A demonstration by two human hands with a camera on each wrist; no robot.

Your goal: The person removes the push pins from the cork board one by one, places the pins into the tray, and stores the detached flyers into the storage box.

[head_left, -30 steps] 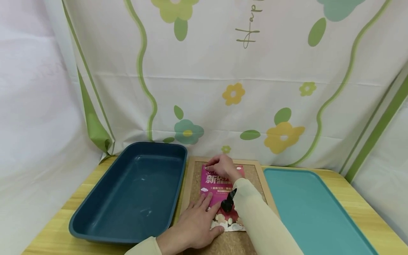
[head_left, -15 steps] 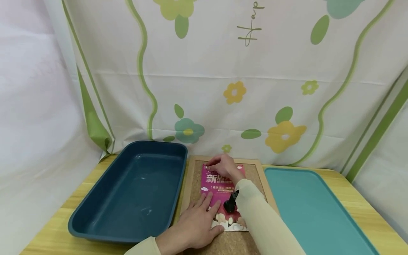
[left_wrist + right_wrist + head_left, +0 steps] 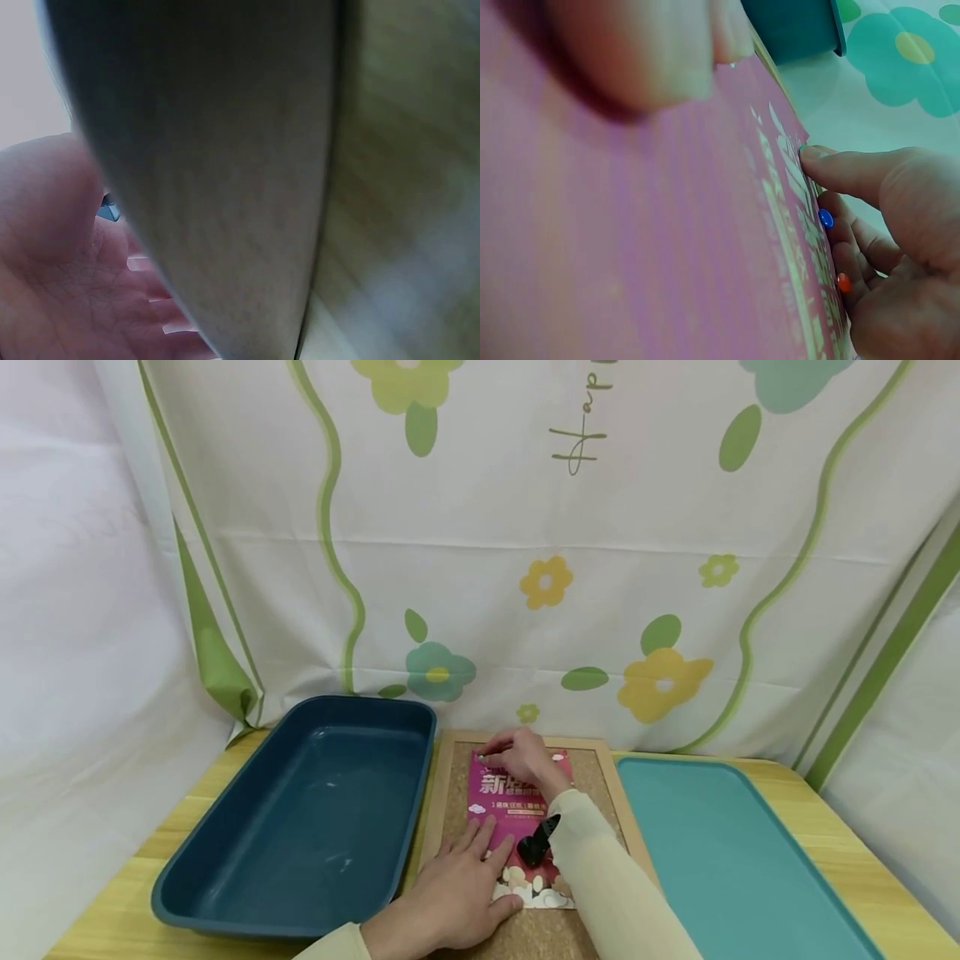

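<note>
The right hand [image 3: 524,758] hid part of the pink poster [image 3: 517,820] and most of a green pin [image 3: 802,149]. Near the right edge of the counter [image 3: 828,835], the teal tray [image 3: 723,839] was cut off. In the left wrist view, a blurred surface [image 3: 217,180] partly covered the left hand [image 3: 67,289].

"新店" on pink poster [image 3: 517,820], "hap" on cloth [image 3: 457,527]

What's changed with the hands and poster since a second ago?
Nothing has visibly moved; only the head view drifted slightly. The left hand still rests on the poster, the right hand still at its far left corner; board, tub and tray stay put.
</note>
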